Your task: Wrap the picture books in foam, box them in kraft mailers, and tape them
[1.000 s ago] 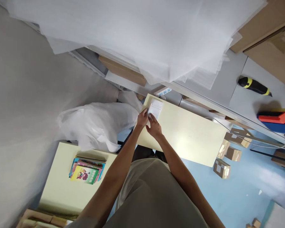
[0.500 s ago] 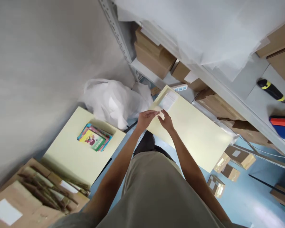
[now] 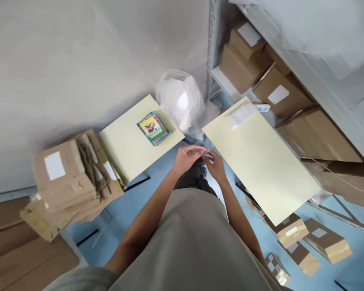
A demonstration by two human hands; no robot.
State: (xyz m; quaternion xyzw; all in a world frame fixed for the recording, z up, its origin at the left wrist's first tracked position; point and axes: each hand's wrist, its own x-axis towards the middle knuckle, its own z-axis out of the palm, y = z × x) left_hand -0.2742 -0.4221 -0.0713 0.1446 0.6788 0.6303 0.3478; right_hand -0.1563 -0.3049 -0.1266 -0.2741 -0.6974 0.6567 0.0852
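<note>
My left hand (image 3: pixel 187 155) and my right hand (image 3: pixel 214 165) meet over the blue floor between two pale yellow tables. The fingertips of both are pinched together around something small that I cannot make out. On the right table (image 3: pixel 261 161) a thin stack of white sheets (image 3: pixel 242 114) lies at the far corner, away from both hands. On the left table (image 3: pixel 130 141) sits a stack of colourful children's books (image 3: pixel 153 128).
A white plastic bag (image 3: pixel 182 101) is bunched between the tables against the wall. Flattened cardboard (image 3: pixel 69 182) is piled on the left. Metal shelving (image 3: pixel 214 44) on the right holds cardboard boxes (image 3: pixel 245 60). Small taped boxes (image 3: pixel 306 238) lie on the floor at the lower right.
Both hands left the white sheets on the right table and drew back toward my body, fingers still pinched together. The view swung left and down.
</note>
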